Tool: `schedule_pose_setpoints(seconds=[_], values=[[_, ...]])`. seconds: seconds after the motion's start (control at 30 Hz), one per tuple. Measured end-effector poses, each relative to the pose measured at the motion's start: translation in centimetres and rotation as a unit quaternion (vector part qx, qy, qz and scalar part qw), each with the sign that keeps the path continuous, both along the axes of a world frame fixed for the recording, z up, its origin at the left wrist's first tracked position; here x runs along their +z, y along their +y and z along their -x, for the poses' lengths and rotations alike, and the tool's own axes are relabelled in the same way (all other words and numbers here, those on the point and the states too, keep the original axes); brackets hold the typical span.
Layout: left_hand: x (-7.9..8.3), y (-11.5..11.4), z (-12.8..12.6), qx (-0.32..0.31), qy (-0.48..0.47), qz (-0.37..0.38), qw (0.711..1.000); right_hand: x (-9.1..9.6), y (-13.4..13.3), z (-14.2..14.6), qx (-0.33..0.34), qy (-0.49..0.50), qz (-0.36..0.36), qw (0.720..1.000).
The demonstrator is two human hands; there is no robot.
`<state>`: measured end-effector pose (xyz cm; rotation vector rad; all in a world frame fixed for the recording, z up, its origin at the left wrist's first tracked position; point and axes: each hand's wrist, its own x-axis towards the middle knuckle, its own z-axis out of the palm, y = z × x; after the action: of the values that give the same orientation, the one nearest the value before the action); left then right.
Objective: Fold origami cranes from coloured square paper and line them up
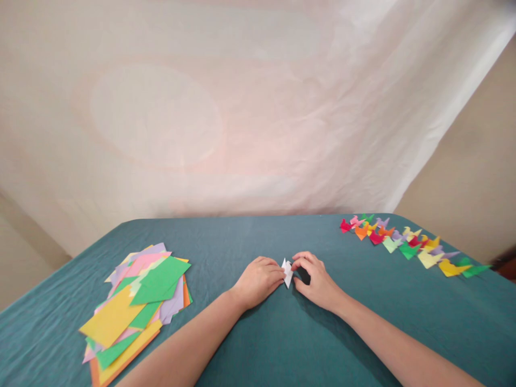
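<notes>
From my remote view, the folded white paper (287,275) sits on the dark green tablecloth (242,349), between both hands. My left hand (259,280) lays its fingertips on its left edge; whether they pinch it, I can't tell. My right hand (318,278) curves just beside its right edge, thumb and fingers apart. Well left of the white paper spreads a pile of coloured sheets (115,317); well right and beyond, rows of folded paper birds (410,250); behind it, a pale hanging cloth (262,113).
</notes>
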<state>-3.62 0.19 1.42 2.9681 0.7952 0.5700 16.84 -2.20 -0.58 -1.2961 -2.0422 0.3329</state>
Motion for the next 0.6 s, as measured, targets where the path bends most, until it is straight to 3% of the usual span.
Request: schedule_pose_setpoints(seconds=[0.6], values=[[0.12, 0.04, -0.24, 0.014, 0.017, -0.011, 1.0, 0.19, -0.2, 0.28, 0.012, -0.021, -0.002, 1.0]])
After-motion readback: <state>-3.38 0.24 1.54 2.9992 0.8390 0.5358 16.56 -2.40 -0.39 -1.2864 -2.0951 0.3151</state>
